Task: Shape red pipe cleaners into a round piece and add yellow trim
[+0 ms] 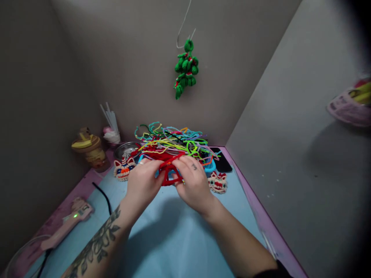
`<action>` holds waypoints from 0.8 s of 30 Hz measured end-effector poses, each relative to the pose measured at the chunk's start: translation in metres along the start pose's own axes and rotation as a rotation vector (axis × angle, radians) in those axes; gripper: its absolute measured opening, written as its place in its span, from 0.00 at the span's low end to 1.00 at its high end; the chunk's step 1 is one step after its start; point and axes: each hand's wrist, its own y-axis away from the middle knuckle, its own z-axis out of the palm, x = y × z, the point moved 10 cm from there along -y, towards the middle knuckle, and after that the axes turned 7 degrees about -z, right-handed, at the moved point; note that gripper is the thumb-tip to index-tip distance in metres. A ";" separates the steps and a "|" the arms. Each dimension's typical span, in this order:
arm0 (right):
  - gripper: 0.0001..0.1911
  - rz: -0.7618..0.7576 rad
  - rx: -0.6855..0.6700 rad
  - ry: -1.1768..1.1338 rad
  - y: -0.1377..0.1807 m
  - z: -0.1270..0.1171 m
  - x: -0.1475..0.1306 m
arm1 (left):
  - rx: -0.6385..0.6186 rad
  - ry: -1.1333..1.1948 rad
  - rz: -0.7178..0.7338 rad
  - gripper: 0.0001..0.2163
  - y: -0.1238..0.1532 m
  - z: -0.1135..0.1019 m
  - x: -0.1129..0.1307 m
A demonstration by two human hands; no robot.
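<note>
While left hand (142, 179), right hand (193, 185) pinch red frame (168, 182) (both curled), blue basket (210, 167) holds pipe cleaners (174, 144).

Leafy left forearm tattoo (100, 240), right hand (193, 182) with small marking (194, 166), black sleeve (274, 270)

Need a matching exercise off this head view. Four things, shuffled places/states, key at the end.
Column 1
1. glue gun
2. ornament
3. red piece
4. bowl

Column 2
A. hanging from a wire
B. silver, at the back left of the table
C. green light lit
D. held between the left hand and right hand

Pairs: 1-C, 2-A, 3-D, 4-B
</note>
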 end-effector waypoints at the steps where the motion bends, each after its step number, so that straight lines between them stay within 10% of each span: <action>1: 0.18 -0.007 -0.012 0.037 0.002 0.006 0.001 | -0.006 0.004 0.015 0.05 0.001 0.001 0.003; 18: 0.14 0.604 0.174 -0.437 0.026 0.025 0.079 | -0.246 0.489 -0.248 0.10 -0.009 0.021 -0.031; 24: 0.12 0.526 0.162 -0.435 0.022 0.027 0.066 | -0.316 0.498 -0.244 0.10 -0.004 0.035 -0.029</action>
